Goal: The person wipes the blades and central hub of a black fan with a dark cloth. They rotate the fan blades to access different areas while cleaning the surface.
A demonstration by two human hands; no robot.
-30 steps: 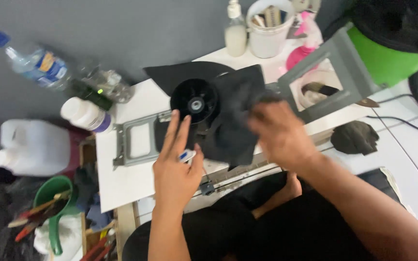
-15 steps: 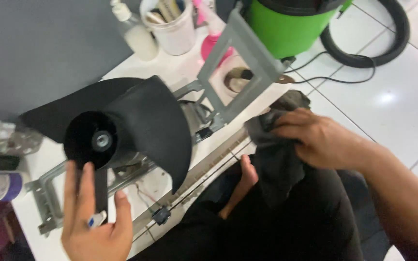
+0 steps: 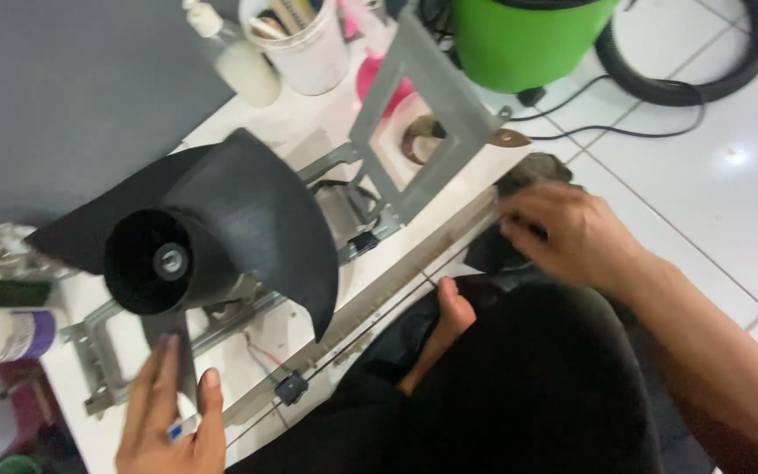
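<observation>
Here the right hand [image 3: 572,233] grips a dark cloth [image 3: 528,175], right of the propeller [image 3: 212,228].

- Propeller [image 3: 221,228]: matte black, with broad curved blades around a hollow hub that has a metal centre. It stands on the white table's metal frame, hub opening facing the camera, one blade hanging over the table's front edge.
- Cloth [image 3: 519,175]: dark and crumpled, at the table's right end.

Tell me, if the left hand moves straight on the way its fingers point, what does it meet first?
Most likely the black propeller: the left hand points up the white table at the lower blade, fingertips apparently already touching it; depth is unclear.
</observation>
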